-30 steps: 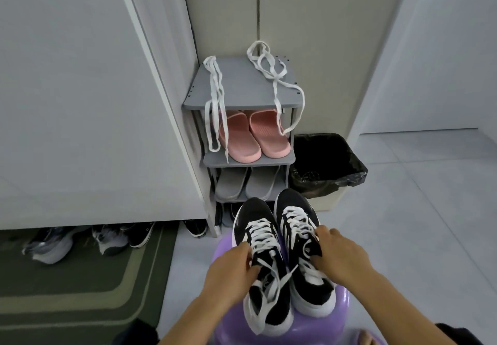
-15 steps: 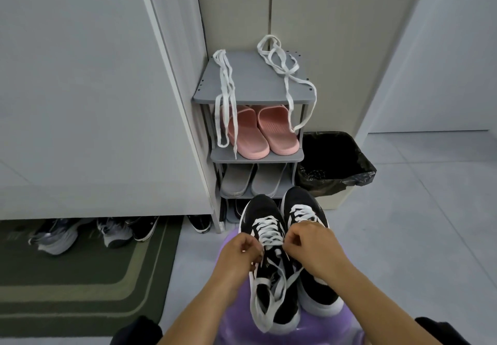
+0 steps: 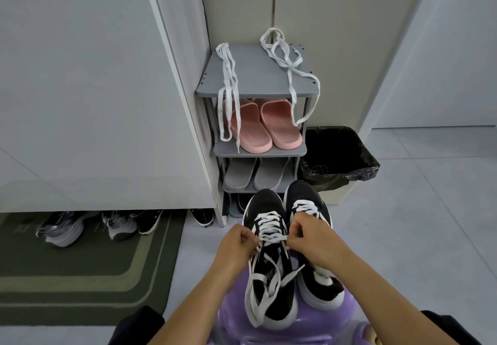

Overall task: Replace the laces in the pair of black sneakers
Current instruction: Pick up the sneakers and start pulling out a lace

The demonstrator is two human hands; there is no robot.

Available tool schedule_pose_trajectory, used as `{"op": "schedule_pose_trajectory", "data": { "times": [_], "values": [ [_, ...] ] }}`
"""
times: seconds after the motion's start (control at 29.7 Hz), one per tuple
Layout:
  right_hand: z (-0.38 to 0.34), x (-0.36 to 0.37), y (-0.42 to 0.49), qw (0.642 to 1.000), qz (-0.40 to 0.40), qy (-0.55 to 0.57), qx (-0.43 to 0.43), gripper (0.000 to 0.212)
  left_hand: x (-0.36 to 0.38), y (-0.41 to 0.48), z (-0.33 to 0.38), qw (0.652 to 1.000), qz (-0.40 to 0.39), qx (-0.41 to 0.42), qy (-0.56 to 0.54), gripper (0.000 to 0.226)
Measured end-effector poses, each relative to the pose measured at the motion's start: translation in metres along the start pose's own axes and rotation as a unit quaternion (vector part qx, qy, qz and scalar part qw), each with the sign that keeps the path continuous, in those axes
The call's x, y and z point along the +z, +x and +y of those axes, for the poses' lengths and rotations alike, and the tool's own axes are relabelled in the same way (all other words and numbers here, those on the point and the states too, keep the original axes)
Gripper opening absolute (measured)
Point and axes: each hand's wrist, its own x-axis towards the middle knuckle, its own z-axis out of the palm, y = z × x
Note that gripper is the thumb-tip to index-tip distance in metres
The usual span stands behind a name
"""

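Observation:
Two black sneakers with white soles stand side by side on a purple stool (image 3: 231,323), toes pointing away. On the left sneaker (image 3: 269,285) my left hand (image 3: 236,247) and my right hand (image 3: 312,239) each pinch its white lace (image 3: 265,237) at the upper eyelets. The lace's loose ends trail down over the heel. The right sneaker (image 3: 314,282) is partly hidden under my right hand. Two spare white laces (image 3: 228,89) (image 3: 290,67) lie draped over the top of a grey shoe rack (image 3: 255,75).
Pink slippers (image 3: 261,126) and grey slippers (image 3: 252,173) fill the rack's shelves. A bin with a black bag (image 3: 338,156) stands to its right. Several shoes (image 3: 107,226) lie under a white cabinet beside a green mat (image 3: 80,264).
My right hand has left the right sneaker and moved onto the left sneaker's lace. Both hands now pinch that lace close together near its top.

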Motion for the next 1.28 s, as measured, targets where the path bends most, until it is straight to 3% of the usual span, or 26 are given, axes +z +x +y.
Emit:
{"op": "schedule_pose_trajectory", "data": {
  "times": [0.1,0.17,0.3,0.34,0.44,0.47,0.57,0.67,0.78,0.91,0.98,1.05,1.11,1.28],
  "values": [
    [0.004,-0.002,-0.001,0.999,0.001,-0.049,-0.016,0.023,-0.005,-0.002,-0.005,0.997,-0.052,-0.014,0.062,0.021],
    [0.008,-0.002,-0.001,0.997,-0.008,-0.079,-0.023,0.008,-0.003,-0.005,-0.009,0.989,-0.086,-0.008,0.117,0.023],
    [0.006,0.003,0.001,0.989,0.0,-0.144,-0.034,0.012,0.002,-0.004,-0.008,0.97,-0.043,0.099,0.218,0.029],
    [0.004,0.001,0.0,0.988,0.007,-0.15,-0.033,0.003,0.001,-0.003,-0.006,0.954,-0.024,0.126,0.271,0.028],
    [0.007,-0.008,-0.002,0.987,0.043,-0.155,-0.007,0.026,-0.006,-0.002,0.002,0.871,0.073,0.176,0.454,0.014],
    [0.009,-0.01,-0.002,0.986,0.057,-0.157,-0.003,0.027,-0.008,-0.003,0.003,0.862,0.087,0.179,0.467,0.013],
    [0.013,-0.013,-0.002,0.989,0.06,-0.133,-0.006,0.015,-0.008,-0.004,0.001,0.904,0.047,0.13,0.404,0.026],
    [0.01,-0.005,-0.001,0.997,0.019,-0.079,-0.01,0.022,0.003,-0.007,-0.006,0.958,-0.039,0.047,0.281,0.031],
    [0.007,-0.003,0.0,0.995,0.031,-0.091,-0.012,0.031,0.007,-0.007,-0.003,0.96,-0.023,0.074,0.268,0.032],
    [0.015,-0.021,0.001,0.993,0.068,-0.098,0.026,0.009,-0.011,-0.003,0.005,0.92,0.095,0.148,0.35,0.023],
    [0.017,-0.021,0.001,0.995,0.06,-0.07,0.029,0.012,-0.008,-0.006,0.006,0.933,0.067,0.115,0.335,0.026],
    [0.014,-0.015,-0.001,0.998,0.035,-0.037,0.033,0.02,0.002,-0.011,0.004,0.954,-0.015,0.037,0.298,0.033],
    [0.011,-0.007,0.0,0.997,0.018,-0.073,0.016,0.021,0.011,-0.01,-0.002,0.971,-0.063,0.01,0.232,0.035],
    [0.01,-0.007,0.001,0.997,0.039,-0.071,0.009,0.015,0.014,-0.008,-0.004,0.991,-0.035,0.019,0.127,0.019]
  ]
}}
